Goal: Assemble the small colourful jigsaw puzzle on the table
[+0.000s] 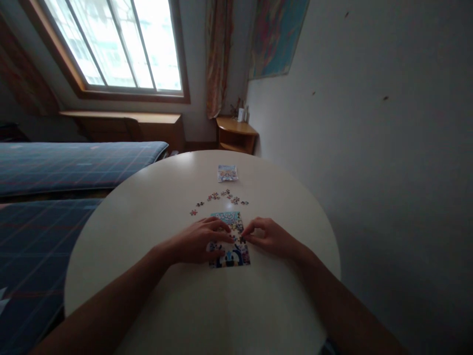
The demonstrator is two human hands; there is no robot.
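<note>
A partly assembled jigsaw puzzle (pixel 231 259) lies on the round table, with a blue cartoon figure along its near part and a light blue pattern at its far end. Gaps show in its middle. My left hand (pixel 203 240) rests over the puzzle's left side, its fingers spread and holding nothing. At the right edge, my right hand (pixel 268 236) pinches a small dark puzzle piece (pixel 242 240) between thumb and forefinger, touching the puzzle. Beyond both hands, several loose puzzle pieces (pixel 215 196) are scattered in an arc.
A small printed packet (pixel 227 173) lies farther back on the white table (pixel 155 197). Beds with plaid covers (pixel 74 165) stand to the left. The wall (pixel 388 172) runs along the right, and a corner shelf (pixel 236 127) stands behind the table.
</note>
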